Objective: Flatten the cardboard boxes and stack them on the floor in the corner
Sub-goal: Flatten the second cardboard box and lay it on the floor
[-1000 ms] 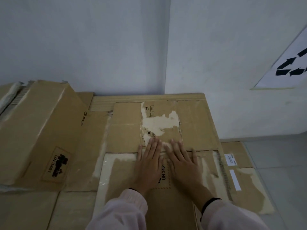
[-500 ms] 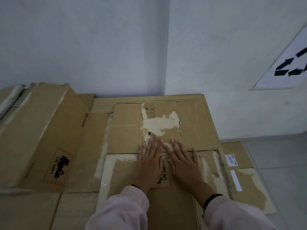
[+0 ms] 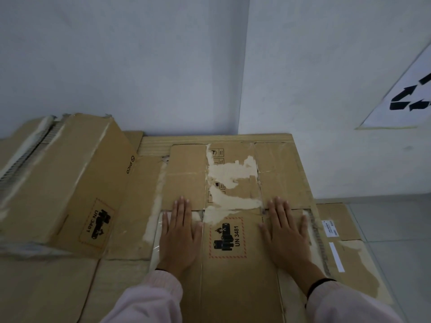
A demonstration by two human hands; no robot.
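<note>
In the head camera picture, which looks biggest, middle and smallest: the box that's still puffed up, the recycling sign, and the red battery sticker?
1. The puffed-up box, by far.
2. The recycling sign, though the picture's edge cuts it off.
3. The red battery sticker.

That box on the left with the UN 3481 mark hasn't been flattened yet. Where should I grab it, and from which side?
Take the unflattened box by its raised top ridge near the wall, where loose flaps stick up. Come from its right with the left hand, over the sloping panel that carries the UN 3481 mark. Its left end runs out of frame, so that side cannot be judged.
</note>
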